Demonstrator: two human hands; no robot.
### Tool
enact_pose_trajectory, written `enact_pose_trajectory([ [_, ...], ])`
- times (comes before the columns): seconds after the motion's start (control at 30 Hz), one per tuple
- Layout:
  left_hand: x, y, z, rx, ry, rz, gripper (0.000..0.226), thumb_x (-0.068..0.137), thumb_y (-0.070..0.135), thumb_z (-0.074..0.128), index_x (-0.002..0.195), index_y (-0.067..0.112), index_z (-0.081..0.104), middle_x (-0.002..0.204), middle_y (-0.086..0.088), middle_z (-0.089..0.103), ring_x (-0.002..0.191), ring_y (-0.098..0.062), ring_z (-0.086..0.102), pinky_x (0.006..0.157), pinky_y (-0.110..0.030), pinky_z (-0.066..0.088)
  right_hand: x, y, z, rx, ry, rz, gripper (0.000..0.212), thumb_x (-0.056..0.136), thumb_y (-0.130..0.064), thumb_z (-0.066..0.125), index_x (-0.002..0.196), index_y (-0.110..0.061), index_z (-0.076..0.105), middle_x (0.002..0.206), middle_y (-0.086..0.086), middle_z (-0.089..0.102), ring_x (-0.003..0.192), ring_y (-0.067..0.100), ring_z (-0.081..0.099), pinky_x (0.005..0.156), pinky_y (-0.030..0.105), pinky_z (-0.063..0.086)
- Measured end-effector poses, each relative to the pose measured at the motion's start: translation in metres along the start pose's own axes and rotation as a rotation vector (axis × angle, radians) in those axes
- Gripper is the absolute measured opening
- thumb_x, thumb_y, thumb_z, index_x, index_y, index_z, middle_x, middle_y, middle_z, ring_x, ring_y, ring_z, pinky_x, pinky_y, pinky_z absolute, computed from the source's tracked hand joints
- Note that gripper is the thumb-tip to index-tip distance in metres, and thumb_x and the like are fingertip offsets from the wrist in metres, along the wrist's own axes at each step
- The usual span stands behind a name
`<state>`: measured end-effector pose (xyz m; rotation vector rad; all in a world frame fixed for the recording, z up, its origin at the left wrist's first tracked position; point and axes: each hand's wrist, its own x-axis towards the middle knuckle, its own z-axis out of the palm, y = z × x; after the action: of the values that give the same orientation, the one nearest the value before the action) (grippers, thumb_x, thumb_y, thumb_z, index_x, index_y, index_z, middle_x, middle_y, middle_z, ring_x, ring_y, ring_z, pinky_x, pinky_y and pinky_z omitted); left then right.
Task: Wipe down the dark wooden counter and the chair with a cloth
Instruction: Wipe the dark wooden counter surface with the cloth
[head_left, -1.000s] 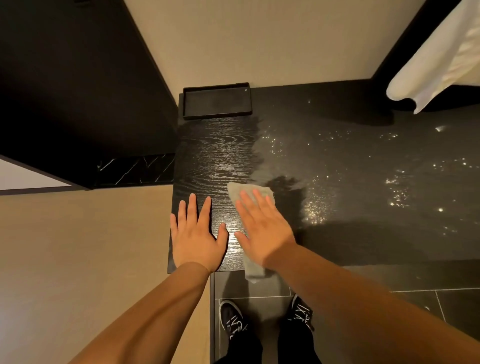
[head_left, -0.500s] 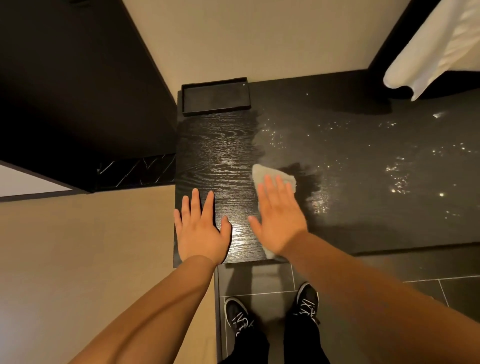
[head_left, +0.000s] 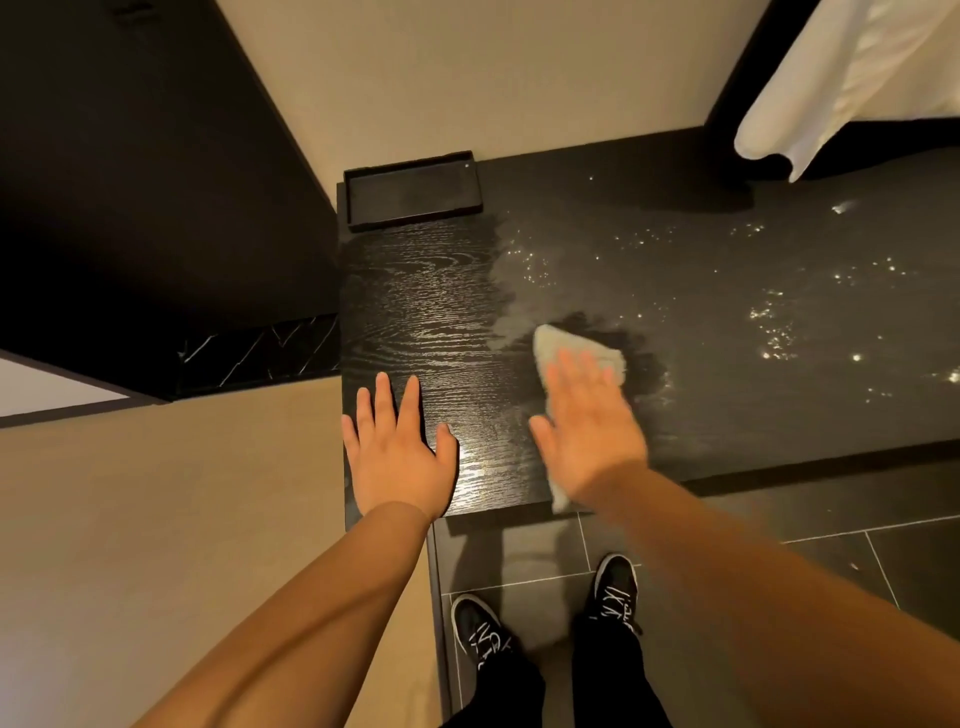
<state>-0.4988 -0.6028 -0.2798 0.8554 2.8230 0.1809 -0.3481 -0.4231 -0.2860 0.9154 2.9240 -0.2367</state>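
The right hand (head_left: 587, 431), fingers flat and slightly spread, presses the cloth (head_left: 576, 353) at frame centre on the counter (head_left: 727, 322) to wipe. The left hand (head_left: 397, 452), fingers spread, likely braces. No chair is visible.

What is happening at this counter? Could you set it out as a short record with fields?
Activity: wiping a dark wooden counter with a cloth
Left hand: flat on the counter, fingers straight, holding nothing
Right hand: pressing flat on the cloth, blurred
Cloth: pale, reaching the near edge
Surface: glossy grain at left; hazy film with bright specks at right
Tray: dark, at the back left corner
Also visible: white fabric at upper right, black shoes on dark floor tiles
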Motion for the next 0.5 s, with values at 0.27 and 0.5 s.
enact_pose_trajectory([
  [0.27,0.000,0.001,-0.002,0.020,-0.008,0.008,0.074,0.098,0.059,0.024,0.166,0.031,0.021,0.176,-0.005,0.008,0.161,-0.031,0.003,0.130,-0.053,0.003,-0.015,0.060,0.000,0.020,0.059,-0.092,0.067,0.105,-0.041,0.029,0.160,-0.005,0.028,0.166,0.020,0.029,0.154,0.038,0.025,0.126,0.054,0.020],
  [0.5,-0.001,0.002,-0.002,0.015,-0.014,0.001,0.070,0.101,0.054,0.035,0.166,0.030,0.022,0.176,-0.006,0.007,0.161,-0.032,0.002,0.130,-0.053,0.001,-0.018,0.012,0.009,0.003,0.016,0.094,0.077,0.105,-0.051,0.018,0.163,-0.002,0.008,0.169,0.024,0.009,0.157,0.041,0.008,0.127,0.055,0.011],
])
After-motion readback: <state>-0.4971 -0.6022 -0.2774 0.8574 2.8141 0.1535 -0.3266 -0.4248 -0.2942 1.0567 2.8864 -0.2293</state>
